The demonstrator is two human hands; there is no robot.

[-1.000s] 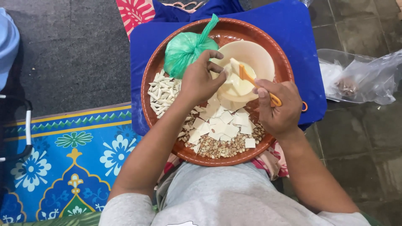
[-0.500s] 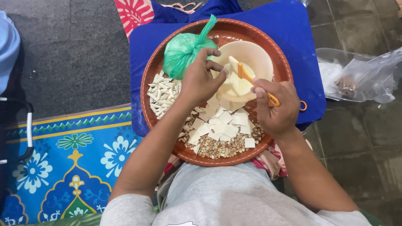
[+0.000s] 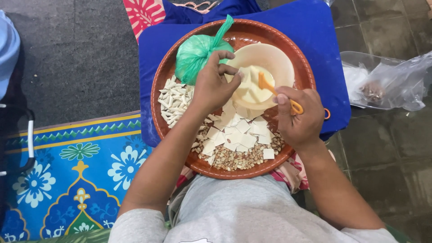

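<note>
1. On my lap sits a round brown tray (image 3: 158, 96) holding a cream bowl (image 3: 280, 62), white squares (image 3: 234, 135) and a green bag (image 3: 195, 54)
2. My left hand (image 3: 211, 87) pinches one white piece (image 3: 245, 74) over the bowl
3. My right hand (image 3: 300, 123) is closed around an orange tool (image 3: 265, 83) dipping into the bowl

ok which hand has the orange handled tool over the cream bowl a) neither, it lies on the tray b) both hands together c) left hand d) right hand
d: the right hand grips the orange handled tool, whose tip dips into the cream bowl, while the left hand only pinches a small pale square at the bowl's near edge.
</note>
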